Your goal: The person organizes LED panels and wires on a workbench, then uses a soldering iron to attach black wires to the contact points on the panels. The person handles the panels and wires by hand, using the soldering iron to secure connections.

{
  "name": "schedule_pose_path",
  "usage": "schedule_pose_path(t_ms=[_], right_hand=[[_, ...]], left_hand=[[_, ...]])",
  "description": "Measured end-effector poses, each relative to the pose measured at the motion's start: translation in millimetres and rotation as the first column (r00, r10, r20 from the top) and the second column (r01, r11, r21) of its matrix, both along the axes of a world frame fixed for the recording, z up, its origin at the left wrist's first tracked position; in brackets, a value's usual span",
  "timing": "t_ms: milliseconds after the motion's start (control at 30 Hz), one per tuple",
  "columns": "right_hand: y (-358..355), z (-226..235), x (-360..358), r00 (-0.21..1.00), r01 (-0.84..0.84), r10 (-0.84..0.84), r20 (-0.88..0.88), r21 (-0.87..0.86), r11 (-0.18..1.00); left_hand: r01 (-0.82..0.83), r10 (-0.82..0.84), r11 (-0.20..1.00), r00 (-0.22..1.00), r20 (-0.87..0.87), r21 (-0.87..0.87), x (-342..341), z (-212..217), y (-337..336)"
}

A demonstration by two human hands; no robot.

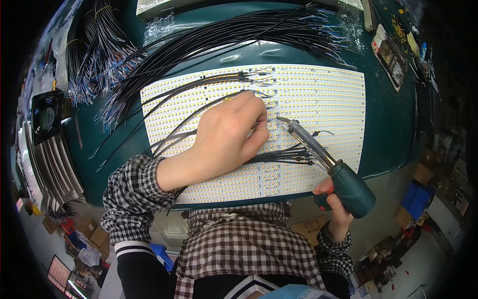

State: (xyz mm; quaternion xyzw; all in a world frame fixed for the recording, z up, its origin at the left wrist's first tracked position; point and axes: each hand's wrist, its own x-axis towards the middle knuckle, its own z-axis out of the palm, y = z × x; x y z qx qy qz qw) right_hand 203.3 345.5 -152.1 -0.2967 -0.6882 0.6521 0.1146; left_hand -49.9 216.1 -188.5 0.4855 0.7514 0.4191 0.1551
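Note:
A large white LED board with rows of small yellow chips lies on the green table. Over its middle, my left hand is closed in a pinch on the stripped end of a black cable; the fingertips partly hide the wire. My right hand grips the green handle of a soldering gun, whose bent tip reaches the column of solder pads just right of my left fingertips. Several black cables run onto the board's upper pads. More loose cables lie across it below my left hand.
A thick bundle of black cables lies behind the board, and tied bundles sit at the far left. A small black fan stands on the left edge, beside stacked boards. A stained solder holder rests at the far right.

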Motion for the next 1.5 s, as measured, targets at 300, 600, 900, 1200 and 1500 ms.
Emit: schedule_pose_path(t_ms=[300, 600, 900, 1200, 1500], right_hand=[[0.5, 0.5, 0.0, 1.000, 0.014, -0.014, 0.008, 0.001, 1.000], [0.5, 1.3, -1.5, 1.000, 0.020, -0.020, 0.019, 0.020, 1.000], [-1.3, 0.8, -2.7, 1.000, 0.029, -0.029, -0.010, 0.030, 0.999], [0.3, 0.5, -2.7, 1.000, 0.024, -0.024, -0.016, 0.037, 0.999], [1.7, -0.9, -0.1, 1.000, -0.011, 0.011, 0.001, 0.039, 0.999]], left_hand=[[0.003, -0.003, 1.000, 1.000, 0.012, -0.012, -1.9, -0.1, 0.5], [-0.003, 0.003, 1.000, 1.000, 0.027, -0.002, -2.5, -1.7, 0.8], [-0.016, 0.016, 1.000, 0.997, 0.076, -0.013, -3.4, -2.7, 0.5], [0.001, -0.002, 1.000, 0.999, 0.044, 0.027, -2.2, -3.2, 0.6], [0.001, -0.001, 1.000, 0.999, 0.048, 0.007, -2.5, -1.6, 1.6]])
